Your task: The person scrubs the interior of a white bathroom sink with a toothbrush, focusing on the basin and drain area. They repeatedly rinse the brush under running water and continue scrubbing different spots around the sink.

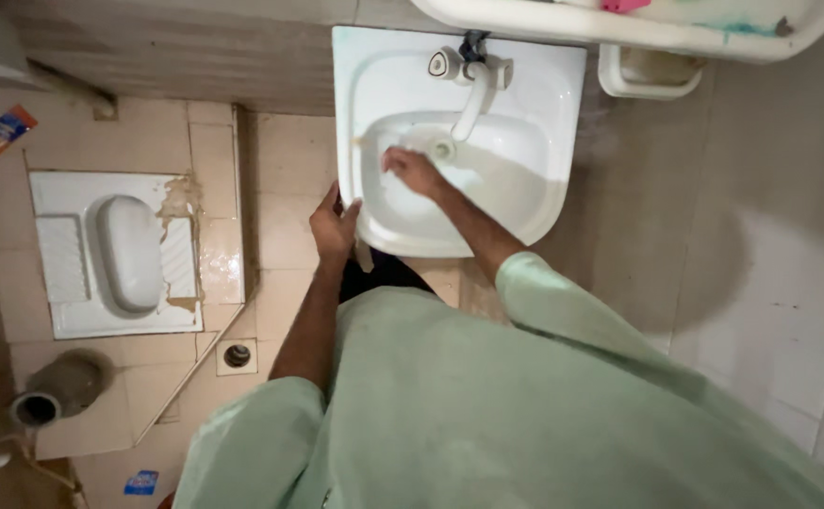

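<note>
While my right hand (412,171) lies flat inside the bowl of the white washbasin (535,203), fingers pressed together and palm down on the wet porcelain, it pinches nothing that I can make out; if a cloth or sponge sits under it, the view hides it. Contact point: left half of the bowl, just beside the drain (443,149), below the spout of the white tap (473,99).

My left hand (335,226) wraps the basin's front-left rim, fingers curled over the edge and thumb on top. Judgement: this grip serves as a brace, steadying my body as the other arm leans in and bears down on the bowl.

Orientation: the basin is fixed to the wall at the top of the view. Its long axis runs left to right along that wall; its rounded front edge points back toward me. The tap spout points down into the bowl, toward me.

Surroundings: a white shelf (638,28) above the basin, a floor-level squat toilet (120,250) well to the left, a small floor drain (237,355) near my left elbow.
</note>
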